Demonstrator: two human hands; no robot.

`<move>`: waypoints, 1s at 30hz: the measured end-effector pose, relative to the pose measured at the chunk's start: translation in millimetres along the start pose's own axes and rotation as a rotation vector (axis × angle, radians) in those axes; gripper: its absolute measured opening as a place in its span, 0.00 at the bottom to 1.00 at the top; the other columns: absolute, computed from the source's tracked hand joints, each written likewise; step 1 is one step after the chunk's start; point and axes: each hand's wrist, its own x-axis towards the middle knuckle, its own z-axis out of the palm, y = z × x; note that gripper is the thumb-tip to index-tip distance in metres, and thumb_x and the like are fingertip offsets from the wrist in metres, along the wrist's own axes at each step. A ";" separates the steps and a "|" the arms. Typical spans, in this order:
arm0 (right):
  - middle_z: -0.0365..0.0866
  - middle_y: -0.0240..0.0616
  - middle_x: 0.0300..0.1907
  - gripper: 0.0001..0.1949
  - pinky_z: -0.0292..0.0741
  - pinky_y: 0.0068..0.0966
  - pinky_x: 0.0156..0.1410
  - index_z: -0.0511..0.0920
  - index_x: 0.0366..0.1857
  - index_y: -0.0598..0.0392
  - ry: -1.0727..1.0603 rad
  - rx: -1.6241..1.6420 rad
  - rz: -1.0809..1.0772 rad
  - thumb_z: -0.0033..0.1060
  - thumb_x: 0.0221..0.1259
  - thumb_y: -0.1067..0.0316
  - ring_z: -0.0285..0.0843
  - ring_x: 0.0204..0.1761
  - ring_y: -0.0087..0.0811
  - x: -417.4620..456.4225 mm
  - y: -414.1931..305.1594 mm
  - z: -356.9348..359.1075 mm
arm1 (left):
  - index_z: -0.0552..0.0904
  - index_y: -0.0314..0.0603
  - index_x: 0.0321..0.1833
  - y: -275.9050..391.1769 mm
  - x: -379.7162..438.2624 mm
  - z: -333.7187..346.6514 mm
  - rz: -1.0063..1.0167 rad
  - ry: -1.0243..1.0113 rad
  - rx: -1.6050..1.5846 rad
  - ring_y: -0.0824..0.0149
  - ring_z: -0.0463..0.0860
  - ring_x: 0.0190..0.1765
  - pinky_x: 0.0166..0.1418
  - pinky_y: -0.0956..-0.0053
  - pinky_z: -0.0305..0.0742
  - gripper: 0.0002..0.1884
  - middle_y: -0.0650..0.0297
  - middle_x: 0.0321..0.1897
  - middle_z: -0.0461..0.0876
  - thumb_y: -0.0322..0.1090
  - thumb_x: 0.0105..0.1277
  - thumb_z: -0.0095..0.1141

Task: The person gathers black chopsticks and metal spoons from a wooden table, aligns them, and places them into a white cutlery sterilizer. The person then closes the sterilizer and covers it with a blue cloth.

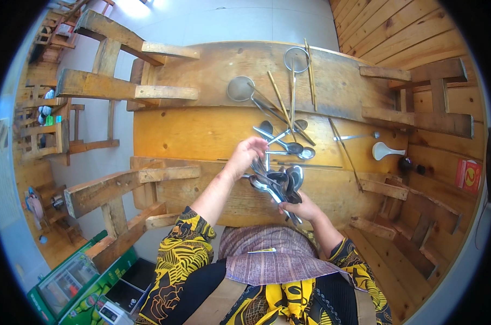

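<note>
My right hand grips a bundle of metal spoons by their handles, bowls pointing up and away from me. My left hand is just beyond the bundle with fingers bent, close to the spoon handles; whether it pinches one is hidden. Past it, loose metal spoons lie crossed on the yellowish wooden tabletop. Wooden chopsticks and two round wire-mesh skimmers, one on the left and one farther back, rest partly on the plank behind.
Upturned wooden benches, one far and one near, lie along the table with legs sticking up. At right are a white ladle, a long-handled small ladle and a dark round object. Green crates stand at lower left.
</note>
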 end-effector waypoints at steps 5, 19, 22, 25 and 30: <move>0.79 0.35 0.41 0.13 0.76 0.23 0.43 0.73 0.49 0.58 0.051 -0.099 -0.046 0.55 0.60 0.73 0.76 0.34 0.23 -0.7 -3.7 -5.3 | 0.77 0.36 0.46 -0.9 18.6 -40.5 0.073 0.310 0.111 0.75 0.73 0.32 0.41 0.81 0.69 0.21 0.61 0.38 0.80 0.16 0.49 0.37; 0.78 0.40 0.41 0.17 0.73 0.30 0.52 0.75 0.46 0.58 0.071 -0.564 -0.368 0.56 0.47 0.78 0.76 0.44 0.34 3.7 -37.7 -4.4 | 0.75 0.38 0.56 19.2 -18.7 20.7 0.114 0.037 -0.050 0.64 0.78 0.50 0.55 0.68 0.72 0.29 0.56 0.48 0.81 0.56 0.72 0.31; 0.77 0.44 0.43 0.22 0.72 0.31 0.55 0.73 0.49 0.57 0.224 -0.526 -0.313 0.65 0.45 0.72 0.76 0.47 0.38 17.0 -13.3 -11.8 | 0.76 0.35 0.56 11.0 -12.4 27.9 -0.005 -0.239 -0.531 0.62 0.78 0.52 0.59 0.67 0.70 0.32 0.53 0.50 0.80 0.59 0.71 0.30; 0.77 0.48 0.46 0.35 0.72 0.34 0.55 0.62 0.59 0.56 0.285 -0.506 -0.232 0.69 0.43 0.67 0.76 0.51 0.43 27.8 2.5 -26.1 | 0.77 0.33 0.52 11.4 -11.5 34.0 0.070 -0.259 -0.558 0.63 0.77 0.54 0.63 0.68 0.68 0.32 0.54 0.50 0.79 0.59 0.70 0.33; 0.76 0.54 0.51 0.51 0.72 0.34 0.57 0.43 0.68 0.55 0.436 -0.666 -0.275 0.71 0.41 0.66 0.75 0.54 0.48 37.2 12.3 -32.5 | 0.80 0.36 0.43 6.7 -14.7 44.4 0.263 -0.172 -0.296 0.66 0.75 0.54 0.62 0.71 0.66 0.21 0.58 0.50 0.78 0.50 0.69 0.47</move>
